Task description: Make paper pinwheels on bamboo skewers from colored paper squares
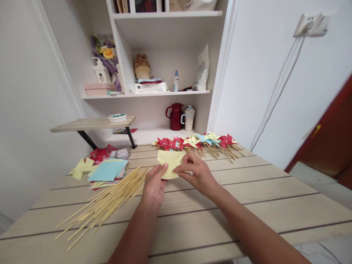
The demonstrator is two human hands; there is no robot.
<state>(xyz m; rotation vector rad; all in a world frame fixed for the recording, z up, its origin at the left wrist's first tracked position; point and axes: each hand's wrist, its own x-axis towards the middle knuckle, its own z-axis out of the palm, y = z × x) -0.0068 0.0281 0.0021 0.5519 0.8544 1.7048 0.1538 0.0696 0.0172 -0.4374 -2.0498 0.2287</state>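
A pale yellow sheet of paper with cut or creased lines at its corners is held up over the middle of the table. My left hand pinches its lower left side, thumb on the front face. At the right side my right hand has its fingers closed on the paper's edge; whether they grip a corner is hard to make out. Just left of my hands lies a spread of thin wooden sticks. Behind the paper, finished paper pinwheels on sticks lie in a row.
A stack of coloured paper squares lies at the left, by a yellow pinwheel shape and a clear container. A small raised stand stands behind them. A red jug and a cup stand at the back.
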